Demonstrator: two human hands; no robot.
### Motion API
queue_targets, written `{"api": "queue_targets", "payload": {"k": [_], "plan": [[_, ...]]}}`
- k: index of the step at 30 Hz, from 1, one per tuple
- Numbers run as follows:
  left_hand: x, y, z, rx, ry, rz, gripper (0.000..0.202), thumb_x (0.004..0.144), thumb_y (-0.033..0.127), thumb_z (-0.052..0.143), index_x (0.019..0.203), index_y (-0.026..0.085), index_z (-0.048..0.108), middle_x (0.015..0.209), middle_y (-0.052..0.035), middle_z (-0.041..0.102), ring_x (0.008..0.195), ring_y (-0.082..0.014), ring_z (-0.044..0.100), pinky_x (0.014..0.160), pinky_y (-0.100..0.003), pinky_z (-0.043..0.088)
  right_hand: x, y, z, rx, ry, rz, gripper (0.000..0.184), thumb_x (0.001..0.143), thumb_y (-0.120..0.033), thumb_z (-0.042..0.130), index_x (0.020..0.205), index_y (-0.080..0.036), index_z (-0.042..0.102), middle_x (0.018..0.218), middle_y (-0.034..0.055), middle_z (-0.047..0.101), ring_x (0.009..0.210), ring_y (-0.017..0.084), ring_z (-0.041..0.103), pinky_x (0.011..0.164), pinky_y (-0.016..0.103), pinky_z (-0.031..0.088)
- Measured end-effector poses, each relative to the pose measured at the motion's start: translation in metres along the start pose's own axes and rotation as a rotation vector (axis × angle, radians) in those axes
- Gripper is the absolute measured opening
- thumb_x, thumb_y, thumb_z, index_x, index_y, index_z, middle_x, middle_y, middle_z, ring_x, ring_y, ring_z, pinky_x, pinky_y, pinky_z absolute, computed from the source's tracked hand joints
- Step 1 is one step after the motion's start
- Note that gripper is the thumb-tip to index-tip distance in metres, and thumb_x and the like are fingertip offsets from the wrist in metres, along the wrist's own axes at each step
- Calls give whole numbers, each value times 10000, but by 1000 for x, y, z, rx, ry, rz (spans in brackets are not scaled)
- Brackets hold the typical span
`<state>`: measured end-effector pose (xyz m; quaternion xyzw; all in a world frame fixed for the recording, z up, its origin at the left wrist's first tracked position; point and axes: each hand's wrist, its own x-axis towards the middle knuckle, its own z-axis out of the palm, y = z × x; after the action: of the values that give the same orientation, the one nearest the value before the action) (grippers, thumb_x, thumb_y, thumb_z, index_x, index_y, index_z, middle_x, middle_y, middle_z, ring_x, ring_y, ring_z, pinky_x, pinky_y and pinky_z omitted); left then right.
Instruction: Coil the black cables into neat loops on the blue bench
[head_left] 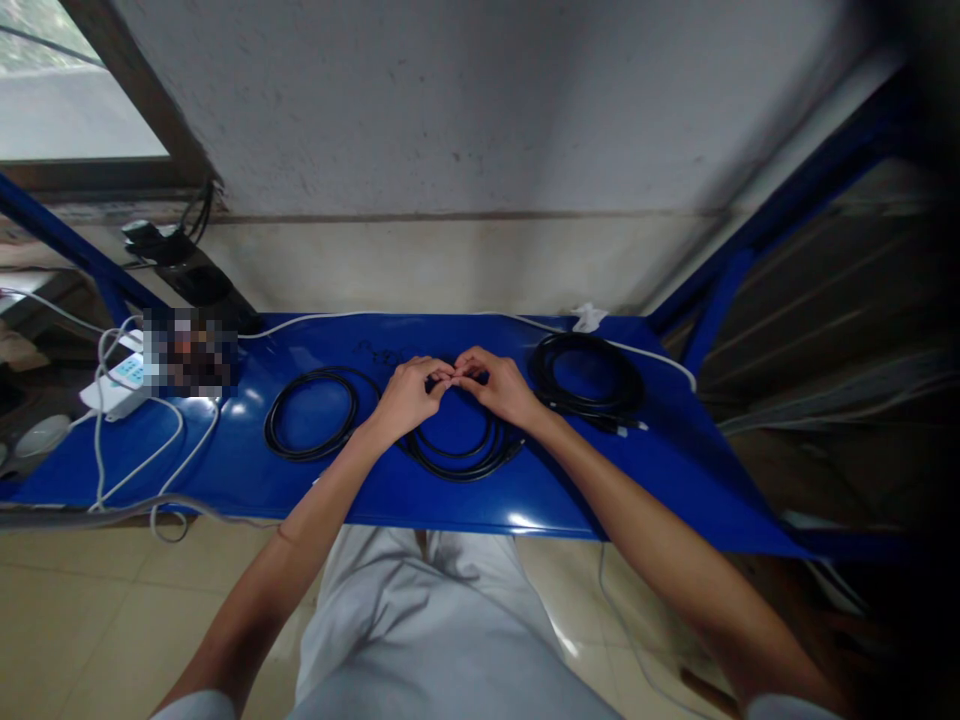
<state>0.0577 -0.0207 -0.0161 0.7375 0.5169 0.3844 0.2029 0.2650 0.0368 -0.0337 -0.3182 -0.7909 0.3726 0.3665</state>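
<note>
Over the blue tabletop my left hand (414,392) and my right hand (496,384) meet, thumb and fingertips pinched together. Whatever lies between the fingertips is too small or hidden to make out. Below them is a coil of black cable (466,468), its upper part covered by my hands. One cable end points out at the coil's right side. Just behind my left hand lies a scatter of thin black strands (384,354).
To the left lies a second black cable coil (272,430); to the right, a thicker coil (544,372) with its plugs forward. A white power strip (120,388) with looped cords sits at the far left. White crumpled material (589,317) rests at the back edge.
</note>
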Motion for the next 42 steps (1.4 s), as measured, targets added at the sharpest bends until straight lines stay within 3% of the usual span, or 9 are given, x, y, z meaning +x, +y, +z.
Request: {"api": "queue_targets", "payload": {"k": [14,21,24,29,31,35,38,42], "plan": [[-3,-3,0,176,-14,18,83,1032,208,683,1014,240,757,1022,-48,756,1003,-231,718,881,-351,551,1,3,-5,19,-36,-3,246,973,-411,784,1101,-224,690,1008,58,830,938,232,806,909,363,608],[-4,-2,0,238,-53,-58,82,1043,202,633,1046,238,707,1088,-69,769,1032,-247,733,847,-354,550,2,-11,-17,-250,-94,-175,258,999,-407,780,1135,-203,700,1125,107,762,1025,266,733,962,402,567],[-4,0,-2,261,-85,-92,79,1049,212,625,1072,239,696,1083,-77,779,1044,-264,738,836,-360,552,-2,-36,-22,-247,-219,-188,370,955,-500,851,1120,-207,696,1120,90,747,1040,263,720,960,379,544],[-4,4,-3,256,-110,-118,90,1065,217,599,1095,252,676,1049,-51,792,964,-239,755,791,-334,542,-36,-75,-21,-401,-572,-52,635,756,-627,994,1160,-227,711,1161,68,742,1055,287,705,957,389,502],[-5,3,-2,248,-91,-94,94,1079,224,577,1101,250,665,1055,-53,788,942,-234,753,795,-336,545,-56,-83,-18,-494,-615,-19,554,814,-595,968,1131,-219,713,1154,73,734,1053,291,694,970,407,490],[-5,-1,0,142,-88,-11,82,1074,212,576,1087,236,653,1040,-57,765,917,-230,744,849,-356,563,-90,-88,-12,-582,-552,-43,247,1047,-457,770,1076,-221,703,1113,66,718,1042,261,669,948,396,474],[-5,-1,2,47,-90,47,84,1070,199,577,1058,222,657,1045,-68,747,948,-223,742,897,-356,574,-105,-85,-7,-673,-489,-115,207,1104,-410,681,1092,-205,702,1098,87,700,1049,268,652,956,411,470],[-3,6,2,-114,-73,-6,93,1075,224,588,1029,202,665,1035,-73,747,846,-181,737,818,-312,586,-112,-84,-4,-798,-433,-188,190,1130,-354,625,1110,-178,694,1121,109,681,998,268,645,931,418,481]]}}
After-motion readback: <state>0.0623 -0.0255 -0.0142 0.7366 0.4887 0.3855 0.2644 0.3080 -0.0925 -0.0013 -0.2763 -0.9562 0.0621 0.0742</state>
